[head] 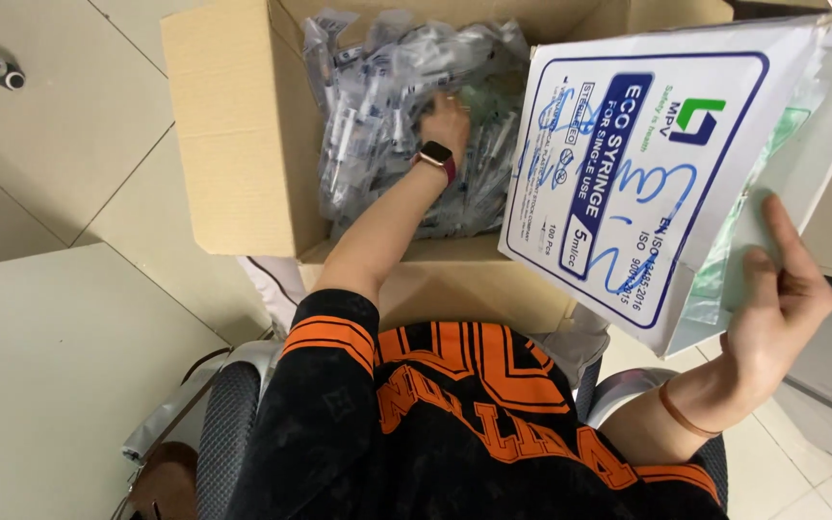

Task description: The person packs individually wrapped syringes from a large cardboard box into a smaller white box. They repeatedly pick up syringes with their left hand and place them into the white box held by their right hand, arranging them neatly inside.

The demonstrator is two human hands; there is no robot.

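Left hand (447, 120): we dig it into the wrapped syringes (406, 116) filling the cardboard carton (243, 135), fingers curled around a few.
Right hand (777, 294): grips the white carton box (647, 173), tilted open.
Advice: gather small bunches; keep the box steady, we judge.

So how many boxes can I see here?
2: a brown cardboard box on the floor, full of packets, and a white box held by the right hand. Others may be hidden.

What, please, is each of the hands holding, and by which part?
The right hand holds the white box by its open end. The left hand is buried among the packets in the carton; its grip cannot be told.
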